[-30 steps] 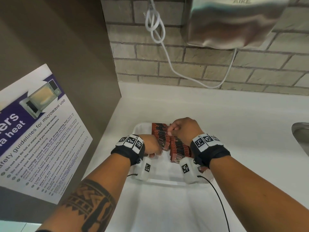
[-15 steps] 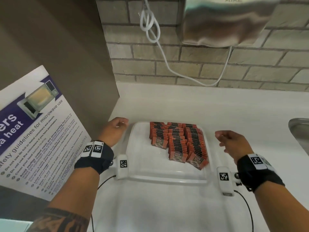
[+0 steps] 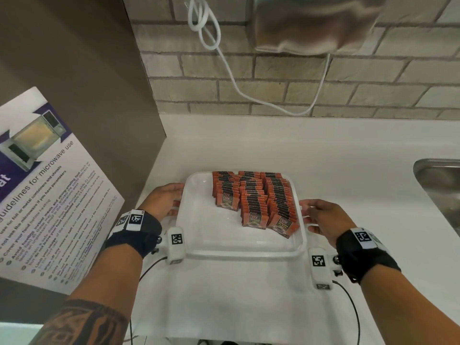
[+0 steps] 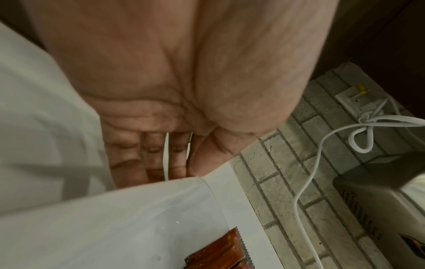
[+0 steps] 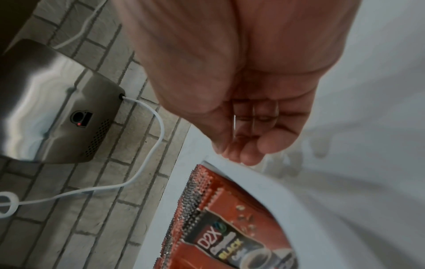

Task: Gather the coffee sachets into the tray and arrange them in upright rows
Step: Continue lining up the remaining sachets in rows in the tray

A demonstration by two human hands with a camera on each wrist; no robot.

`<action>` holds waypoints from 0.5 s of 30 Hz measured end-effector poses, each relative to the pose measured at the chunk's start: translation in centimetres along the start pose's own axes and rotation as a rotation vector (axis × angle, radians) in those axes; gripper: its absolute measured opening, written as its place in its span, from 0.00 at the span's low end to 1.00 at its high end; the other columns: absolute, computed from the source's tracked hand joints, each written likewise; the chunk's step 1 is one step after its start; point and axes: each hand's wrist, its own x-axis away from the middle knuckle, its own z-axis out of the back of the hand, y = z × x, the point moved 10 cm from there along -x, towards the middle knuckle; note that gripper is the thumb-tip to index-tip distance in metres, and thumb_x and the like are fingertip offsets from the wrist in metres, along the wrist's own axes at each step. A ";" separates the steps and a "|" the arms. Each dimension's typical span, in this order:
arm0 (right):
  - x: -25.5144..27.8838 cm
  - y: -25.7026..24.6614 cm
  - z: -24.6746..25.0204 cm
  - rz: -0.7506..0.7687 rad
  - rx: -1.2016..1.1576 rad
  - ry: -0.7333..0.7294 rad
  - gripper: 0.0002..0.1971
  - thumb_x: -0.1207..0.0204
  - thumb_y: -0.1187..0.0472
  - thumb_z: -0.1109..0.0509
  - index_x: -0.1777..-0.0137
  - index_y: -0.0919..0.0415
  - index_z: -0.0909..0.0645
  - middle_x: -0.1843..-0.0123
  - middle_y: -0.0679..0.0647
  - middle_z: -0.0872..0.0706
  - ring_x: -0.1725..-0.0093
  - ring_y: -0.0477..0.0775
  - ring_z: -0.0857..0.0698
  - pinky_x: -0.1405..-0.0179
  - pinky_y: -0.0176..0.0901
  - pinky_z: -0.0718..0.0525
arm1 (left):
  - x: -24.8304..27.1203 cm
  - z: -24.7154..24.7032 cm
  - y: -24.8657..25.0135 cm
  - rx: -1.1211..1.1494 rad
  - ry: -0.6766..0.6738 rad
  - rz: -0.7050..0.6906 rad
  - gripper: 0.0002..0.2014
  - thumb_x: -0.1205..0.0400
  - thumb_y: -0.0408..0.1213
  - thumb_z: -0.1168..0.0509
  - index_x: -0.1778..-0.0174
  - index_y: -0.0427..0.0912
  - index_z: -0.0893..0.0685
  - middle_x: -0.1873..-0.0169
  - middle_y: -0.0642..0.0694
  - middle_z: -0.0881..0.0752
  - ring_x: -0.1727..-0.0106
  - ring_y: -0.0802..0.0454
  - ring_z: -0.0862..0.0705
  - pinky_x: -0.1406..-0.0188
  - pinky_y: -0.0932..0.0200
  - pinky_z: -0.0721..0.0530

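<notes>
Flanking tray [image 3: 239,252], sachets [image 3: 254,195] rowed, fingertip contact unclear

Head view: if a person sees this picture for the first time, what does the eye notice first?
First come the red coffee sachets, standing in three tight rows in the far right part of the clear tray on the white counter. Next, the left hand and the right hand sit at the tray's two sides. A microwave safety poster fills the left.

Head downward; wrists close, palmward.
</notes>
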 end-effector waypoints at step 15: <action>0.6 0.2 0.1 0.002 0.010 0.020 0.07 0.16 0.62 0.32 0.45 0.56 0.12 0.52 0.59 0.08 0.53 0.56 0.11 0.56 0.44 0.15 | 0.2 -0.4 0.6 0.021 -0.042 0.006 0.20 0.17 0.22 0.43 0.37 0.42 0.13 0.50 0.44 0.09 0.54 0.46 0.13 0.57 0.54 0.15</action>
